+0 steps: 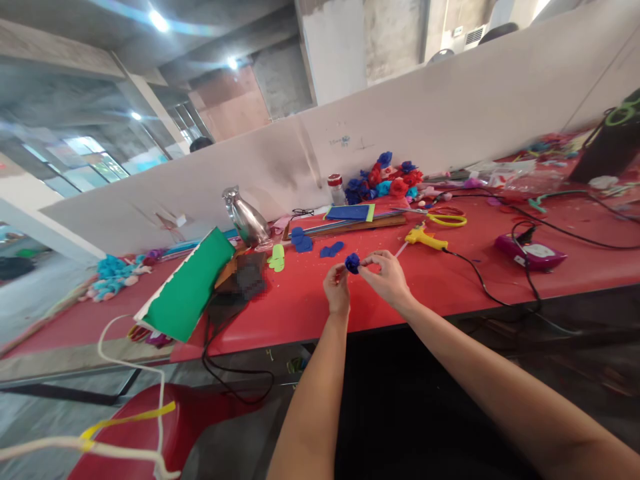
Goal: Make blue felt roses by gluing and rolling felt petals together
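Left hand: we see the left hand raised over the front of the red table, fingertips pinched on the blue felt flower from the left.
Right hand: our right hand meets it from the right, thumb and forefinger pressed onto the same flower, the other fingers curled.
Flower position: held just above the table top, between both hands, near the front edge.
Nearby cut pieces: blue felt shapes lie just behind the hands.
Tool: a yellow glue gun rests to the right, its black cord trailing off the edge.
Stock: a heap of red and blue flowers sits against the white partition.
Writing: we note faint blue scribble on the partition, not legible; no brand can be read.
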Available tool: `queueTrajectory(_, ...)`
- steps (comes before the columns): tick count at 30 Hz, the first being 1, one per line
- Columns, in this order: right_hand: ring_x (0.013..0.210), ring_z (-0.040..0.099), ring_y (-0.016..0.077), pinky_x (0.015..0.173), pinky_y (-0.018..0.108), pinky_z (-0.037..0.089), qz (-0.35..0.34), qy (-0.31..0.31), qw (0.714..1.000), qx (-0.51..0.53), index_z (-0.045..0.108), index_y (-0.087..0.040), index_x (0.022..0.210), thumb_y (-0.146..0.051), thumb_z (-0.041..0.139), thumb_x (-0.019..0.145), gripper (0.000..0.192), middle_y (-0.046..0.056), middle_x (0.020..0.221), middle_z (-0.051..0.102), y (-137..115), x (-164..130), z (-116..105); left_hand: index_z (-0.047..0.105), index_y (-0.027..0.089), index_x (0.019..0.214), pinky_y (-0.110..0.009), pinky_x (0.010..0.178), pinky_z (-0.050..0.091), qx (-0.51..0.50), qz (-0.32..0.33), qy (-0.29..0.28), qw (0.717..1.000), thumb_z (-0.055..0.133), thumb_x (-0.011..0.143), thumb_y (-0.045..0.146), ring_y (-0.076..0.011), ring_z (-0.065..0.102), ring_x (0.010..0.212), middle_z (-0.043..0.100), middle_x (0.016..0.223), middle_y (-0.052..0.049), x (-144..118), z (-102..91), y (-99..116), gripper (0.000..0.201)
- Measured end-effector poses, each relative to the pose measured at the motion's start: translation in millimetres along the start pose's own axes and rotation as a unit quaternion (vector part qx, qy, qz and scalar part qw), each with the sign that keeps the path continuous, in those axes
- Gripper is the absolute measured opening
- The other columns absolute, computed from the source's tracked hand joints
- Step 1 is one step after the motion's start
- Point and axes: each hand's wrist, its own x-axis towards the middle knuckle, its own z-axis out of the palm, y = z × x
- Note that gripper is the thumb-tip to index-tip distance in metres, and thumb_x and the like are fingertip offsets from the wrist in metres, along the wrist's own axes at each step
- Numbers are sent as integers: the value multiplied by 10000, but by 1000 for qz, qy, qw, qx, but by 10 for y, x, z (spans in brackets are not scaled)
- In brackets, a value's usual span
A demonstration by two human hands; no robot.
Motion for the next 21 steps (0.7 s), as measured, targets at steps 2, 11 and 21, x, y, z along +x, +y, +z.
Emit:
queueTrajectory(2,868,587,233,862,399,446,8,-1,1000,-3,651,-225,645,-294,599,664,88,45,834,622,7,13,1,662,188,730,-270,716,448,-1,2,-1,1000,646,716,227,-141,586,689,669,713,-6,-2,1,13,45)
queueTrajectory(11,735,577,190,693,306,436,65,-11,994,90,580,-208,644,-383,510,709,200,26,723,612,71,-83,-33,655,180,756,-268,741,449,15,-15,28,999,642,714,234,-133,579,702,658,719,-7,-27,7,25,70)
queueTrajectory(21,484,425,131,510,261,326,-33,-159,986,-46,453,-217,535,-442,452,805,351,-20,512,465,375,-347,-9,641,169,776,-266,728,440,6,-29,65,997,683,697,332,-139,579,701,645,719,-16,1,-4,-4,186)
